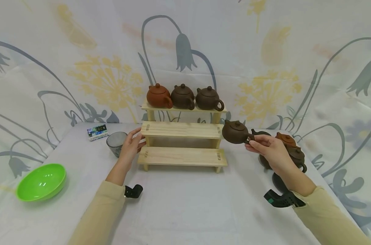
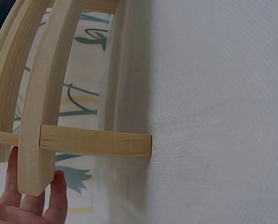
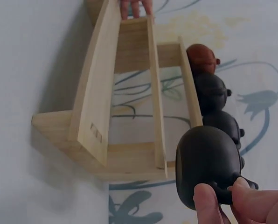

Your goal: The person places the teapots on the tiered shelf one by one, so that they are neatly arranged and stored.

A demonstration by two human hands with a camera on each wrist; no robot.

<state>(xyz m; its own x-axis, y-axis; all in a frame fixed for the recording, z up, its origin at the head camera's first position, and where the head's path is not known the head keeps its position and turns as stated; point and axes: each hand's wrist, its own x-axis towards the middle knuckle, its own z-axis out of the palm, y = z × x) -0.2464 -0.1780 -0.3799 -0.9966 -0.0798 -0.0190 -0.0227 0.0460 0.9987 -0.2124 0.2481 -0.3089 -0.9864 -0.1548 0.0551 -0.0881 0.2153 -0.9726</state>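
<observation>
Past the glossy green bowl [image 1: 41, 182] and smoky glass cup [image 1: 116, 143], the left hand [image 1: 131, 148] rests loosely spread fingers against the end of a smooth, pale wooden stand [image 1: 182, 156] topped by three round teapots [image 1: 182, 97], while a squat matte-brown teapot [image 1: 235, 132] hangs near its middle shelf [image 1: 182, 130], handle [image 3: 221, 193] pinched by the right hand [image 1: 272, 152].

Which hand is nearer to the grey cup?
Left. The left hand is just right of the grey cup, at the left end of the wooden stand; the right hand is past the other end, holding a teapot.
</observation>
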